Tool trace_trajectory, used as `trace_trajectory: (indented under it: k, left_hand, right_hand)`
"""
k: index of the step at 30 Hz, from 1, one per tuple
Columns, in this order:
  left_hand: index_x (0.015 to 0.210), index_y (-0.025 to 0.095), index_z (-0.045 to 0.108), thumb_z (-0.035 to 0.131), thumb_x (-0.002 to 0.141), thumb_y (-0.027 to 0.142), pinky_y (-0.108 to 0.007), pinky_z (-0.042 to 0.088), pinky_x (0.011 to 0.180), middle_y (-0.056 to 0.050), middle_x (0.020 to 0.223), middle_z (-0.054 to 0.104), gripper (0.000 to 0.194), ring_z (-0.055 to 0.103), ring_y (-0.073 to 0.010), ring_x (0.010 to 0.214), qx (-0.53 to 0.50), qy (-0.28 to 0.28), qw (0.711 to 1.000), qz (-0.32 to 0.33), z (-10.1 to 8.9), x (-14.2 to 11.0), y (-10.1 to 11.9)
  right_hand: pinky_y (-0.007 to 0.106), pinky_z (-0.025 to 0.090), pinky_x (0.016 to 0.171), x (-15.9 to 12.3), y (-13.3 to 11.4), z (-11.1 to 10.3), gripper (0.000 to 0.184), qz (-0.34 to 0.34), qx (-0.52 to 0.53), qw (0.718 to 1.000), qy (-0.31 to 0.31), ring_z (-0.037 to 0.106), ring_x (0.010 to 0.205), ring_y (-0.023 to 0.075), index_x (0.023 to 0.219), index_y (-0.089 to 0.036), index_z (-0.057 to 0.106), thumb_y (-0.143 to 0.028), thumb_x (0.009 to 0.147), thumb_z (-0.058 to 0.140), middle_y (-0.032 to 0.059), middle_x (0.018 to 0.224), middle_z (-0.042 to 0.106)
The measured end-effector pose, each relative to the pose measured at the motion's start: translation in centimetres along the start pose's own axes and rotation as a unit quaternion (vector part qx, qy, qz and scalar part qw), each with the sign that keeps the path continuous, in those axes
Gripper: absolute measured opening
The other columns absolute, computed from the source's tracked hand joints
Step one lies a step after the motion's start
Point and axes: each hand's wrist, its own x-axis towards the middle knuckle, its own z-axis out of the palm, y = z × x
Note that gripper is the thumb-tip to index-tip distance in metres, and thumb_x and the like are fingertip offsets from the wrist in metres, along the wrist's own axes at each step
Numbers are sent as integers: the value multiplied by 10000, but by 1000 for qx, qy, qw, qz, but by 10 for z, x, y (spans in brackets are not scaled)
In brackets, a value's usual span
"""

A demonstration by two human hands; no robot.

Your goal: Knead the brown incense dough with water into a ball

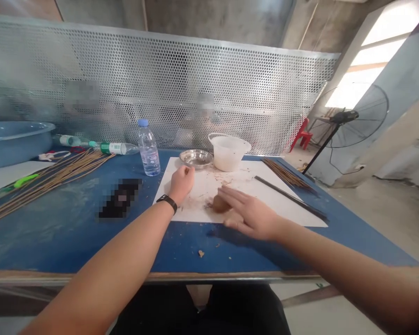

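Note:
My left hand (182, 185), with a dark band on its wrist, is closed just in front of a shiny metal bowl (196, 158). A small dark bit shows at its fingers, too small to name. Low over the white board (202, 215), my right hand (249, 213) has its fingers stretched out. Its fingertips are at a brown rounded lump (219, 204) and partly cover it; whether they press on it I cannot tell. Brown crumbs lie scattered around the lump. Behind it stands a white plastic bucket (231, 153) with its handle raised.
A dark strip (291, 197) and a bundle of thin brown sticks (288, 176) lie at right. At left are a water bottle (149, 151), a blurred dark object (120, 199), long sticks (52, 186) and a blue basin (17, 144). A perforated metal screen (174, 79) borders the back.

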Motion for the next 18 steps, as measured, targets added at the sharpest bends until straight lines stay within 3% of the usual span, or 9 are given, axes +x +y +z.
trace_trajectory:
  k: [2, 6, 10, 12, 13, 16, 18]
  left_hand:
    - [651, 224, 525, 605, 869, 395, -305, 379, 617, -11, 630, 593, 288, 557, -182, 620, 23, 0, 999, 22, -1, -1, 4]
    - [698, 227, 521, 543, 917, 395, -299, 380, 642, -16, 698, 618, 277, 573, -183, 667, 41, 13, 998, 38, -7, -3, 13]
    - [849, 237, 533, 498, 966, 411, -297, 407, 676, -12, 777, 626, 213, 598, -179, 698, 53, 41, 994, 92, -14, -4, 18]
    - [875, 239, 525, 487, 980, 430, -300, 412, 681, -13, 774, 620, 221, 600, -181, 696, 59, 47, 991, 112, -16, -4, 19]
    - [878, 239, 521, 481, 985, 442, -300, 413, 676, -16, 774, 619, 233, 601, -183, 695, 58, 46, 991, 110, -17, -4, 18]
    - [859, 238, 511, 472, 986, 471, -296, 410, 649, -23, 785, 617, 268, 606, -185, 693, 51, 37, 994, 84, -16, -1, 15]
    - [820, 236, 499, 479, 980, 469, -291, 401, 635, -19, 765, 604, 283, 600, -183, 682, 49, 35, 995, 77, -14, 1, 12]
  right_hand:
    - [533, 393, 1192, -3, -28, -3, 623, -29, -1, 1000, -6, 428, 1462, 336, 1489, -158, 474, -551, 1005, 472, 171, 1514, 531]
    - [546, 408, 1137, 34, -50, 17, 602, 32, -34, 999, 10, 530, 1318, 366, 1339, -111, 607, -579, 1014, 411, 199, 1347, 626]
    - [530, 442, 1057, 94, -21, 40, 633, 128, -36, 991, 10, 573, 1228, 356, 1276, -120, 657, -616, 1017, 362, 207, 1254, 660]
    - [544, 397, 1113, 112, 2, 43, 664, 167, -3, 986, -25, 497, 1352, 382, 1265, -85, 672, -619, 1010, 371, 211, 1139, 721]
    - [542, 368, 1150, 115, 13, 42, 667, 182, 19, 983, -29, 439, 1422, 379, 1313, -76, 651, -596, 1020, 354, 212, 1204, 716]
    - [529, 300, 1224, 100, 34, 33, 654, 190, 65, 980, -20, 373, 1496, 335, 1450, -64, 549, -509, 1046, 289, 199, 1503, 541]
    - [528, 292, 1237, 74, 36, 22, 667, 170, 81, 982, -1, 374, 1500, 320, 1500, -49, 483, -493, 1047, 275, 196, 1577, 448]
